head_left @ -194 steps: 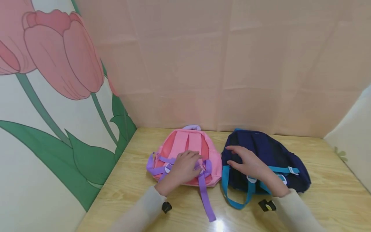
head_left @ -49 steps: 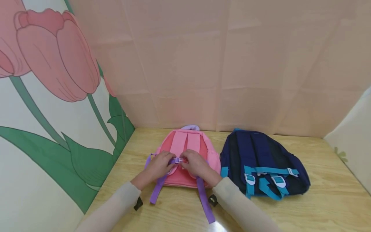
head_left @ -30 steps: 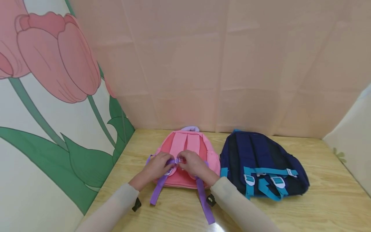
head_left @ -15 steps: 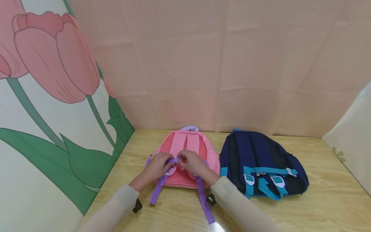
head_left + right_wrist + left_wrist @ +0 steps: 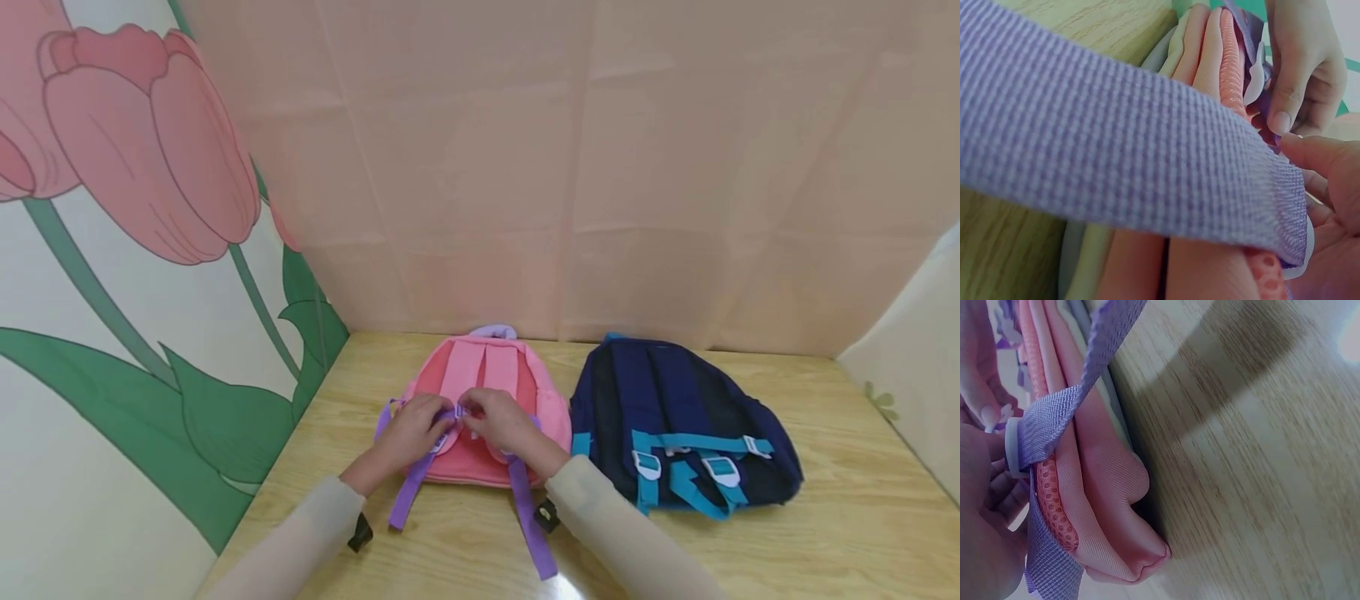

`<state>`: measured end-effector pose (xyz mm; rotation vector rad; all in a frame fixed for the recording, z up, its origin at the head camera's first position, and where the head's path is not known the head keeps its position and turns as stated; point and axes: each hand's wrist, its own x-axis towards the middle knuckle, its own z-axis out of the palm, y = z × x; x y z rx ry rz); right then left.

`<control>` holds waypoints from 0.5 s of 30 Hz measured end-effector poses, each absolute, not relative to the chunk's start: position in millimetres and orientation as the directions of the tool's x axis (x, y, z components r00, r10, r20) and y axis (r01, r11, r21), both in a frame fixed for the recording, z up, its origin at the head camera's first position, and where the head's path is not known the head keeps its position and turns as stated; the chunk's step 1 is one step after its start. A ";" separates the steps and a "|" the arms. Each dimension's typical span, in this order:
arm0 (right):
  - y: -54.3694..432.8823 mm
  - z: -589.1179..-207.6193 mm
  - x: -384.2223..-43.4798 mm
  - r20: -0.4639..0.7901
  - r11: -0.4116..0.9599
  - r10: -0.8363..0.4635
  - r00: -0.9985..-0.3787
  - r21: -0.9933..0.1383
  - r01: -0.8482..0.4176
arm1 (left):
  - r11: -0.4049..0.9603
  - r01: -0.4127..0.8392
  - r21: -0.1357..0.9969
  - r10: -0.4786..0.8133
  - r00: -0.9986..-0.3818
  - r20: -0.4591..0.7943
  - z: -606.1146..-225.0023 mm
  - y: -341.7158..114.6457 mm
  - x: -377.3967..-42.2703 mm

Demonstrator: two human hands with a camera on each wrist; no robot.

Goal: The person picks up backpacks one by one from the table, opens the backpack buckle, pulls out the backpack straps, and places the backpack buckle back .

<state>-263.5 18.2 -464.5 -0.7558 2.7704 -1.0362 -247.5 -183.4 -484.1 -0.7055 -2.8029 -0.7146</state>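
Note:
A pink backpack (image 5: 552, 412) lies with its shoulder straps up on the table, a lilac handle at its far end. Over its middle my left hand (image 5: 405, 433) pinches a purple chest strap just left of a small white buckle (image 5: 459, 412). From the other side my right hand (image 5: 504, 423) pinches the buckle's right end, fingertips close to the left hand's. Fingers cover most of the buckle. In the left wrist view, a white strap adjuster (image 5: 1013, 447) sits beside the left hand. A broad purple strap (image 5: 1129, 137) crosses the right wrist view.
A navy backpack (image 5: 637, 379) with turquoise straps (image 5: 705, 440) and white adjusters lies right beside the pink one. Loose purple strap ends (image 5: 532, 533) reach forward over the wooden table (image 5: 862, 517). A beige cloth (image 5: 465, 167) hangs behind, a tulip panel (image 5: 187, 167) at left.
Earlier, the left hand was on the pink backpack and the right over the navy one. Both have since met at the chest strap buckle. Over the last second they have hardly moved.

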 end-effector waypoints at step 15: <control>21.3 -464.1 -265.3 0.096 0.649 -0.463 -0.881 -0.640 -0.411 | 0.794 0.507 0.337 0.419 -0.856 0.302 -479.0 -182.4 -245.6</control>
